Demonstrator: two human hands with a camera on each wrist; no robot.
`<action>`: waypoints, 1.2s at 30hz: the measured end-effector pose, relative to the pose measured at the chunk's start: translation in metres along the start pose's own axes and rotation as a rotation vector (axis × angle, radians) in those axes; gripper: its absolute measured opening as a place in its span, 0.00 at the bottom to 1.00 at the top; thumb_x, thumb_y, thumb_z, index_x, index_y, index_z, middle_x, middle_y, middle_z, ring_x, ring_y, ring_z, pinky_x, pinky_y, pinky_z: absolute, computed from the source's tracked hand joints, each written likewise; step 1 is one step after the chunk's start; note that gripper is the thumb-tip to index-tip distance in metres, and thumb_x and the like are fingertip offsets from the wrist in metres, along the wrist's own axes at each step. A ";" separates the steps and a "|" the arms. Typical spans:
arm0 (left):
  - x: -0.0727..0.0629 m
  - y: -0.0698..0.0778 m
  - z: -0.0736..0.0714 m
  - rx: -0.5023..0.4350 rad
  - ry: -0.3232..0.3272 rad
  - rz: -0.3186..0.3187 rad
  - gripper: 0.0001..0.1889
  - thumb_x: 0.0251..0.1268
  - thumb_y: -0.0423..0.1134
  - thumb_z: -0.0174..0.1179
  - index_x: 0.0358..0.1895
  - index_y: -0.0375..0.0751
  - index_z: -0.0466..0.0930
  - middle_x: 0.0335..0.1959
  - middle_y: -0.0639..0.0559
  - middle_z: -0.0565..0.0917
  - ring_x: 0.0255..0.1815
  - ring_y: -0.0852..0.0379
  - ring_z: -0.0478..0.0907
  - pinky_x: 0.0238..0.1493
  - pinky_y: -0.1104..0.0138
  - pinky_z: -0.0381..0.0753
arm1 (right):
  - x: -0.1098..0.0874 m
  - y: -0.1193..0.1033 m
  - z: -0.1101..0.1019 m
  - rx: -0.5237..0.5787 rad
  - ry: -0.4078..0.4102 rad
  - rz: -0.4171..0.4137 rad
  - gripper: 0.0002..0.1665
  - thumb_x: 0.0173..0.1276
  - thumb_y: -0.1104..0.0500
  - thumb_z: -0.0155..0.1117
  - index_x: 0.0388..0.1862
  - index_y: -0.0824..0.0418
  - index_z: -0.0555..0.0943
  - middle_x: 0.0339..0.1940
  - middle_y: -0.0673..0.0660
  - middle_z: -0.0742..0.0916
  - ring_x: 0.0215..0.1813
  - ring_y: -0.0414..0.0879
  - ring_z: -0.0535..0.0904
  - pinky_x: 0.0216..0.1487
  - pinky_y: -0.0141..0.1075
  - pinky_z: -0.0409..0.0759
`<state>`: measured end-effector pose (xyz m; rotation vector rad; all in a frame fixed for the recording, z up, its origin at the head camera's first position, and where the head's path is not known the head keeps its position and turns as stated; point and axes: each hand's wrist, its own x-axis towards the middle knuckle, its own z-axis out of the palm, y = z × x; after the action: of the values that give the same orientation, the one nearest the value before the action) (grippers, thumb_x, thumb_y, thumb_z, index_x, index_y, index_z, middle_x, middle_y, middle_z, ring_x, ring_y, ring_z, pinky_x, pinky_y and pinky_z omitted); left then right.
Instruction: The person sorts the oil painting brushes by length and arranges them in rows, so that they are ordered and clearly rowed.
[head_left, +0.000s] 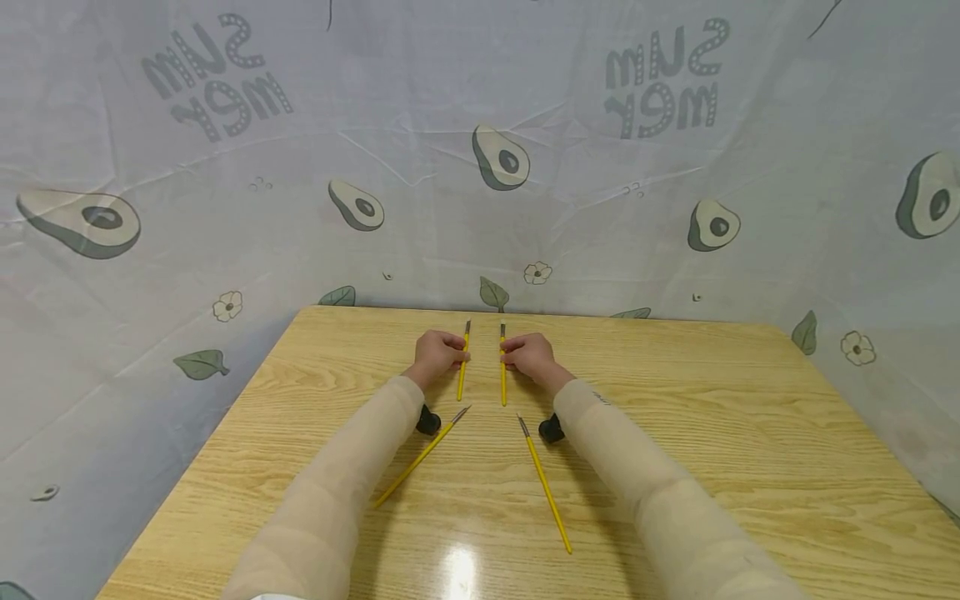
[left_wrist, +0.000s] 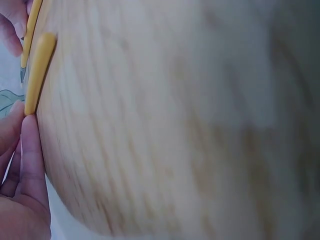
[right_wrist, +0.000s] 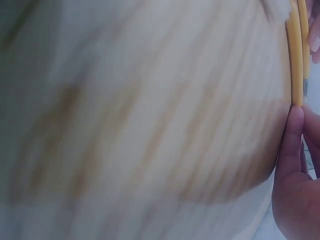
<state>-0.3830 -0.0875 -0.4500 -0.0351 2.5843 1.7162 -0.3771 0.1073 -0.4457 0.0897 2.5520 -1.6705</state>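
Toward the far side of the table, my left hand (head_left: 438, 354) pinches a yellow-handled paintbrush (head_left: 461, 381) between thumb and fingers. My right hand (head_left: 531, 355) pinches a second yellow paintbrush (head_left: 504, 383) just to the right of it. These two brushes lie nearly parallel, a small gap apart, bristle ends pointing away. In the left wrist view, thumb and fingertips meet at the end of the visible yellow handle (left_wrist: 41, 70). The right wrist view shows fingertips likewise at its brush handle (right_wrist: 296, 60), with the other brush behind.
Closer in, a third paintbrush (head_left: 422, 458) lies slanted beside the left forearm, and another paintbrush (head_left: 546, 483) lies slanted near the right forearm. All are on a wood-grain table (head_left: 750, 433). A pale curtain (head_left: 427, 108) printed with avocados hangs behind the table's far edge.
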 end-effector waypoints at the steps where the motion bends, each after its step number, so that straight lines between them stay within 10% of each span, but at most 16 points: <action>1: 0.001 -0.001 0.000 -0.005 -0.004 -0.002 0.10 0.53 0.27 0.71 0.41 0.32 0.87 0.38 0.43 0.85 0.23 0.59 0.80 0.28 0.69 0.84 | 0.000 0.000 0.000 -0.001 0.001 0.001 0.15 0.63 0.71 0.67 0.49 0.68 0.85 0.44 0.62 0.85 0.32 0.39 0.81 0.36 0.29 0.84; 36: -0.004 0.007 -0.001 0.029 -0.052 0.013 0.13 0.58 0.28 0.68 0.47 0.31 0.85 0.42 0.42 0.85 0.32 0.54 0.83 0.33 0.67 0.85 | 0.003 -0.001 0.000 0.074 0.002 0.024 0.15 0.64 0.73 0.65 0.50 0.70 0.84 0.36 0.59 0.84 0.27 0.38 0.79 0.30 0.28 0.83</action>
<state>-0.3793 -0.0861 -0.4427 0.0270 2.5772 1.6611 -0.3799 0.1068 -0.4453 0.1270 2.4798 -1.7568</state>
